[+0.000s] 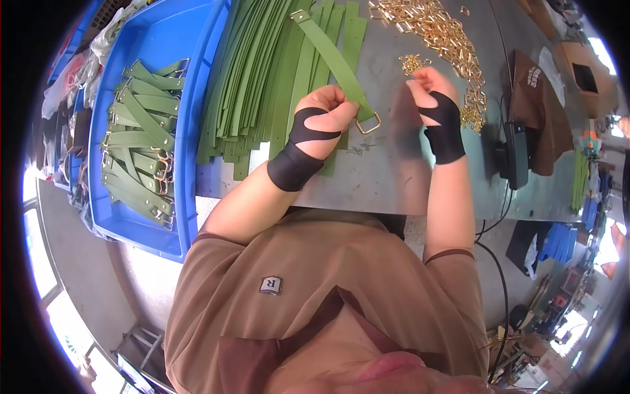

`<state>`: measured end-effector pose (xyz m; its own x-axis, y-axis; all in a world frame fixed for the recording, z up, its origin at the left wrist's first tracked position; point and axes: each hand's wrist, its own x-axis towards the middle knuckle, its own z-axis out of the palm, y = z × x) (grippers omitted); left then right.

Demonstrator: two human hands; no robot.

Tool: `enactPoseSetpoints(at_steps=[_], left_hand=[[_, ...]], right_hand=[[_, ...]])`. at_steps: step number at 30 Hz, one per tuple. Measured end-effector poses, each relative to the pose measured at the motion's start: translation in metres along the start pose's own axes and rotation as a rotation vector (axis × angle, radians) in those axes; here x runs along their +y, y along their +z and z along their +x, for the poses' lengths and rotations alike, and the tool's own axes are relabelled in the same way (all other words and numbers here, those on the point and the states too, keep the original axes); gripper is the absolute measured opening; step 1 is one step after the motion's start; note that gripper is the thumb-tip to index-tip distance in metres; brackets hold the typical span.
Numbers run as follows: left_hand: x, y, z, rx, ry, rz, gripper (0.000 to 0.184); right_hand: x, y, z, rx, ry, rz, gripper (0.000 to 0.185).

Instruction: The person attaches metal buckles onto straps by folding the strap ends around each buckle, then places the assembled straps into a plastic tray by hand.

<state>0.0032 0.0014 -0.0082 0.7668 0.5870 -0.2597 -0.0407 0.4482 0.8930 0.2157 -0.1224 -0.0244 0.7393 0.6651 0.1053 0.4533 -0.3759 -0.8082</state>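
A green strap [331,56] is pinched near its lower end in my left hand [321,115], which is closed and wears a black wrist support. At that end hangs a gold rectangular ring [369,125]; the other end, with metal hardware on it, lies over flat green straps [252,72]. My right hand [434,88], also in a black support, is held beside a small pile of tiny gold fittings [413,64]. Its fingers are curled together, and whatever may be between the fingertips is too small to make out.
A blue bin [141,240] on the left holds finished-looking green straps with buckles [141,131]. Gold rectangular rings [446,39] are heaped along the back right of the metal table [394,177]. A black device [516,154] with cables and brown material [535,98] are at the right.
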Motion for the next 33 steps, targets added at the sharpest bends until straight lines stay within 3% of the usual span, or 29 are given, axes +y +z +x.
enactPoseSetpoints(at_steps=[2,6,14,16,18,20,22,24,28,32,33], left_hand=[[0.001,-0.003,0.0,0.008,-0.001,-0.007,0.004],[0.0,-0.008,0.001,0.007,-0.007,-0.01,0.005],[-0.001,-0.008,0.001,-0.004,0.011,-0.033,0.006],[0.0,-0.007,0.001,0.008,0.013,-0.03,0.006],[-0.001,-0.007,0.001,0.015,0.028,-0.012,0.008],[-0.004,-0.004,0.0,0.042,0.044,0.026,0.009],[-0.006,0.0,0.0,0.065,0.067,0.069,0.009],[-0.008,0.002,-0.001,0.058,0.083,0.085,0.009],[-0.01,0.0,-0.001,0.079,0.073,0.132,0.009],[-0.006,0.001,-0.001,0.079,0.053,0.152,0.011],[-0.005,0.001,-0.002,0.07,0.042,0.135,0.011]], right_hand=[[0.0,0.01,0.008,0.078,-0.22,-0.153,0.015],[0.003,0.013,0.017,0.02,-0.388,-0.328,0.009],[0.008,0.011,0.016,-0.02,-0.322,-0.423,0.009],[-0.001,0.01,0.008,-0.016,-0.382,-0.274,0.007],[-0.035,0.005,-0.021,-0.15,0.032,0.224,0.006],[-0.062,0.009,-0.051,-0.209,0.073,0.454,0.005],[-0.07,0.02,-0.07,-0.215,0.021,0.481,0.005],[-0.071,0.029,-0.074,-0.175,-0.192,0.316,0.006],[-0.072,0.038,-0.072,-0.103,-0.362,0.085,0.009],[-0.06,0.042,-0.067,-0.106,-0.354,0.192,0.013],[-0.054,0.045,-0.068,-0.15,-0.225,0.372,0.011]])
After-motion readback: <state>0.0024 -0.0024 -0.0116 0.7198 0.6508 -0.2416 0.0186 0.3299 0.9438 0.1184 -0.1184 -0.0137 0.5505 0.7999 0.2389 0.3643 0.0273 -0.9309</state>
